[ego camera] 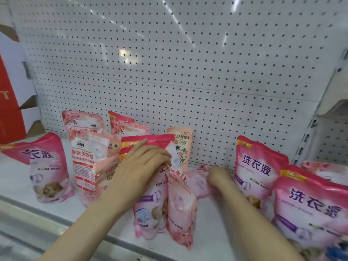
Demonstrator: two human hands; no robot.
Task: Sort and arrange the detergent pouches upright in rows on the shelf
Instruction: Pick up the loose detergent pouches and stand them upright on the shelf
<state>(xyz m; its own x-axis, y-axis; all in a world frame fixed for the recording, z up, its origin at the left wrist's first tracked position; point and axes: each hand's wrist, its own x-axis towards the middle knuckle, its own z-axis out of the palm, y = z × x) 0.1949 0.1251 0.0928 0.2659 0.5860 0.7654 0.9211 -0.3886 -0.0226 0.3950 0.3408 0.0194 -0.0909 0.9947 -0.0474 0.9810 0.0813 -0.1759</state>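
The left hand [139, 162] pinches the top of the pale pouch [180, 208] against the dark pink pouch [148, 210]; both lean, so a loose hold may tip them off the front edge. The right hand [216, 175] reaches a lying pouch [197, 183] behind, and I cannot tell its grip. The white shelf [18, 176] looks smooth, with pegboard [169, 63] behind.

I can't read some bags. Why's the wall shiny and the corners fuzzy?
Head view: lights streak glare across the pegboard; the wide lens bends the shelf edge; the right hand and bottom corners are blurred; print on the right pouch is sharp.
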